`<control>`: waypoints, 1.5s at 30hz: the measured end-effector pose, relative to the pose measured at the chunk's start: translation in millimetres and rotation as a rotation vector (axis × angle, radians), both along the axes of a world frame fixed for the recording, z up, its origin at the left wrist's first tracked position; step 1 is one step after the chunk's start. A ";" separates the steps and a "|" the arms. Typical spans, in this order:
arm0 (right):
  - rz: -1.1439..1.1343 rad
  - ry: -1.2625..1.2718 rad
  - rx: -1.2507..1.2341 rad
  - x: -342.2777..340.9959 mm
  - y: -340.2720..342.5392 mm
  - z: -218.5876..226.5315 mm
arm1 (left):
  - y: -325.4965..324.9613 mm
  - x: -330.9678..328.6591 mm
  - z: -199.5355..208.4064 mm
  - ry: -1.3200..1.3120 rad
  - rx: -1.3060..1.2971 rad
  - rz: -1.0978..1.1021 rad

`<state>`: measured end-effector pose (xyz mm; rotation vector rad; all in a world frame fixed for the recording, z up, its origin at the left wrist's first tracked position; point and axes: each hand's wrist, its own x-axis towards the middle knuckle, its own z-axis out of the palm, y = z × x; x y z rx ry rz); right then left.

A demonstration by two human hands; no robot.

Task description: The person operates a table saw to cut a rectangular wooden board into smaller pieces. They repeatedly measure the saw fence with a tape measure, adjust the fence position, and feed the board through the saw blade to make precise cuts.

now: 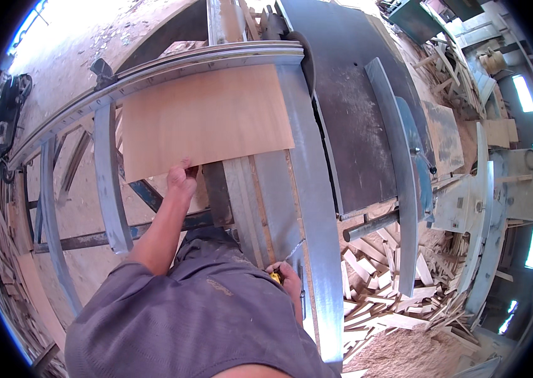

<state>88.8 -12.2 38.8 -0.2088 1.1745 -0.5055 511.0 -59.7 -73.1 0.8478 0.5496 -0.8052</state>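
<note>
A rectangular plywood sheet [206, 116] lies across the sliding table [285, 189] of a panel saw, its far edge along the metal fence [216, 60]. My left hand [182, 179] grips the sheet's near edge, fingertips on its top face; the fingers underneath are hidden. Close to my body, over the sliding table, my right hand [289, 281] is closed around a small yellow and black tape measure [275, 277], mostly covered by the fingers. A thin shiny strip [294, 249] shows just beyond that hand; I cannot tell what it is.
Right of the sliding table is the dark saw table [357, 126] with a long metal rip fence [395, 170]. Wood offcuts [392, 302] and sawdust cover the floor at lower right. Metal frame bars [112, 183] stand at left, with stacked wood strips [2, 246] beyond.
</note>
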 end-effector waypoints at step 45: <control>-0.046 -0.149 -0.143 6.9 -0.4 2.4 | 57.1 63.6 11.0 -0.152 -0.011 0.053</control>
